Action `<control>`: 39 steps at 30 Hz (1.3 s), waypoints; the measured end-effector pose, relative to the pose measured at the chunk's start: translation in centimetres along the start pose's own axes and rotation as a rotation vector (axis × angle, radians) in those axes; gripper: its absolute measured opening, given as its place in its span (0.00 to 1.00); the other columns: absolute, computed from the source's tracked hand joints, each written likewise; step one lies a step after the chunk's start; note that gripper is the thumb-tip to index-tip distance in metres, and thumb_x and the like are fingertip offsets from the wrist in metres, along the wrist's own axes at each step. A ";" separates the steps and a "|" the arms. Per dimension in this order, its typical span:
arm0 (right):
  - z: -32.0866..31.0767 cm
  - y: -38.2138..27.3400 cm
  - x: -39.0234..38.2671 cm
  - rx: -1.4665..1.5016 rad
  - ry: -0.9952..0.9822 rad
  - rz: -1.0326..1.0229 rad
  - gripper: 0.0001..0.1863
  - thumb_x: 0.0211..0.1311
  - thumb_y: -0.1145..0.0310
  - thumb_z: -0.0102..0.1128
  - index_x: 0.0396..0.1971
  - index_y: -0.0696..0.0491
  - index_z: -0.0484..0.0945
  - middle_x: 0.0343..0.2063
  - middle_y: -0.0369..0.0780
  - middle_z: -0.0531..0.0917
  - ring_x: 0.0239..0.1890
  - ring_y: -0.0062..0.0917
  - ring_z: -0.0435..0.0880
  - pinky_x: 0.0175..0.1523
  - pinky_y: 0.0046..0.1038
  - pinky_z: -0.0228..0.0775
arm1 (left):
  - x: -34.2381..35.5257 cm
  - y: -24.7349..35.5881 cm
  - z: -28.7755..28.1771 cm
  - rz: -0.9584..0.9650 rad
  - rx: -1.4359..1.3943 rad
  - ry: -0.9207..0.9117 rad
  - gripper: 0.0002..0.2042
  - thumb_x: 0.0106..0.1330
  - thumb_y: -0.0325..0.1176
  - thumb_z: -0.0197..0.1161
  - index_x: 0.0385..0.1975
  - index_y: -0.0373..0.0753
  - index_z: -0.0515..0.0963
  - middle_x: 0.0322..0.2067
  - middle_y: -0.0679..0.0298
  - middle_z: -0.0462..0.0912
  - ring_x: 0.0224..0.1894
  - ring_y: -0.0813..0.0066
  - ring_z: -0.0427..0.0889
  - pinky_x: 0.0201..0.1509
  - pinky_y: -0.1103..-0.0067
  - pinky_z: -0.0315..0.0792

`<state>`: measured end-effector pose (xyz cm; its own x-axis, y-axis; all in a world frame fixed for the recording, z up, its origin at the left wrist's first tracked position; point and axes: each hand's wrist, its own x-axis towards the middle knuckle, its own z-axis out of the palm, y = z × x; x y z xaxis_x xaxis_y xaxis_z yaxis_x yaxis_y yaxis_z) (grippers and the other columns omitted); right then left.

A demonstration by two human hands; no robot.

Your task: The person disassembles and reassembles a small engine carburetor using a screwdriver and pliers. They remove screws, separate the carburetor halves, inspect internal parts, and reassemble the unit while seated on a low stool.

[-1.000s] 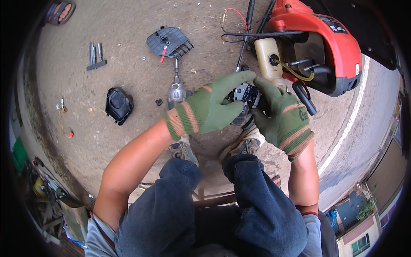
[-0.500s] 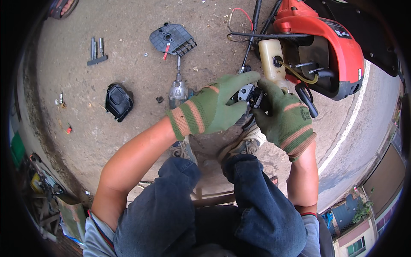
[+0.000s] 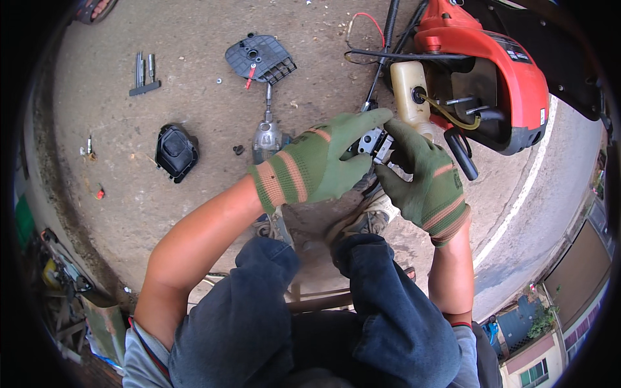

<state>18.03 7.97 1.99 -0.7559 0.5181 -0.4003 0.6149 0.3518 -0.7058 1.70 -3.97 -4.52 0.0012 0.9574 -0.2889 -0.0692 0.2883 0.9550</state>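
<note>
Between my two gloved hands is a small silver-and-black carburetor (image 3: 371, 140), partly covered by fingers. My left hand (image 3: 333, 155), in a green glove with tan stripes, grips it from the left with thumb below and fingers over the top. From the right, my right hand (image 3: 424, 171) closes thumb and fingers on its near-right side. A thin black cable (image 3: 370, 90) runs down to the hands from the far side. Just beyond my right hand lies a cream plastic fuel tank (image 3: 409, 87) with a yellowish hose.
A red engine cover (image 3: 517, 71) stands at the far right. On the ground are a grey drill-like power tool (image 3: 266, 139), a black slotted plate (image 3: 259, 58), a black plastic cover (image 3: 176, 153) and a socket set on a bar (image 3: 145, 74). My shoes are below the hands.
The carburetor has turned slightly in my hands, and more of its silver metal shows. My right thumb and fingers have shifted a little on it. The left grip stays much the same.
</note>
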 end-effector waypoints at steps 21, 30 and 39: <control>1.4 -0.1 -0.7 0.281 0.100 0.083 0.33 0.54 0.74 0.70 0.63 0.59 0.76 0.39 0.47 0.87 0.37 0.27 0.87 0.43 0.28 0.79 | -0.6 0.3 -0.5 -0.090 -0.263 -0.024 0.34 0.66 0.15 0.52 0.75 0.37 0.62 0.60 0.58 0.77 0.53 0.74 0.83 0.56 0.74 0.81; 1.3 0.3 -0.5 0.142 0.110 -0.044 0.34 0.53 0.72 0.70 0.64 0.57 0.76 0.47 0.51 0.85 0.45 0.42 0.86 0.50 0.36 0.79 | -0.8 0.8 -1.2 -0.090 -0.211 -0.048 0.35 0.65 0.15 0.51 0.76 0.37 0.60 0.51 0.57 0.82 0.43 0.77 0.86 0.48 0.76 0.81; 1.4 -0.1 -0.3 0.027 0.131 -0.109 0.33 0.54 0.73 0.68 0.64 0.57 0.75 0.48 0.52 0.84 0.46 0.46 0.85 0.51 0.37 0.78 | -0.9 0.8 -1.6 -0.058 -0.168 -0.043 0.35 0.64 0.16 0.52 0.76 0.35 0.60 0.54 0.55 0.81 0.44 0.76 0.85 0.48 0.75 0.82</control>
<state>17.88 6.66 1.41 -0.7810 0.5756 -0.2424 0.5232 0.3911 -0.7571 0.08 -4.59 -3.61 0.0521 0.9401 -0.3368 -0.2331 0.3394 0.9113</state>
